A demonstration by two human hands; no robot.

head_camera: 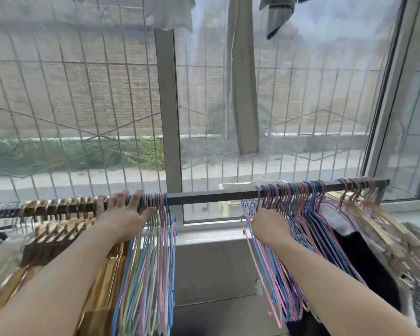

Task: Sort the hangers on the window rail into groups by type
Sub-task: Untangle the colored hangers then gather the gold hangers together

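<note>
Hangers hang in several bunches along the dark window rail (211, 197): gold hangers (58, 229) far left, a pastel wire bunch (153, 241) just right of them, a bare stretch of rail in the middle, then a bigger pastel wire bunch (298, 204) and more gold hangers (371, 214) at the right end, some of these with dark and white clothes (359, 258) on them. Left hand (125, 215) lies spread and flat across the rail where gold meets pastel, fingers straight over the hooks, thumb against the first pastel hooks, pressing rather than gripping. Right hand (268, 223) is below the rail at the left edge of the right pastel bunch, fingers curled in among the wire necks; looks like it pinches a few pink and blue ones whose hooks (247, 204) sit off the rail, exact count not readable. Step in hand, as a guess: carry the loose pastel wires across the gap to join the left pastel bunch. To do it well: lift hooks fully clear before moving so they don't snag neighbours, keep the handful small, keep the hooks facing one way, land them right of the left bunch, not mixed into the gold. Left hand should hold the gold back and keep that boundary tight. Risk: thin wires tangle and drag extras off. Right gold group, clothes included, not sorted yet
</note>
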